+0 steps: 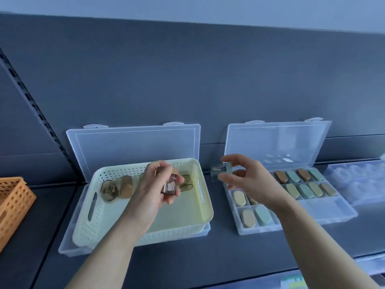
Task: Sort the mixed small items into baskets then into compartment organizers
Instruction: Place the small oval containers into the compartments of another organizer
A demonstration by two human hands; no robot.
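A pale yellow perforated basket (183,224) sits on an open clear organizer (133,142), with several small tan and smoky cases (125,186) at its far end. My left hand (158,184) hovers over the basket and grips a small clear box with a pinkish picture (171,184). My right hand (248,178) is between the basket and the right compartment organizer (333,211), pinching a small greenish clear box (220,171). Several tan and teal cases (300,176) fill that organizer's compartments.
An orange perforated basket (12,203) stands at the left edge. A further clear compartment box (362,180) lies at the far right. Both organizer lids lean on the dark shelf back panel (187,80). A slotted shelf upright (31,101) runs along the left.
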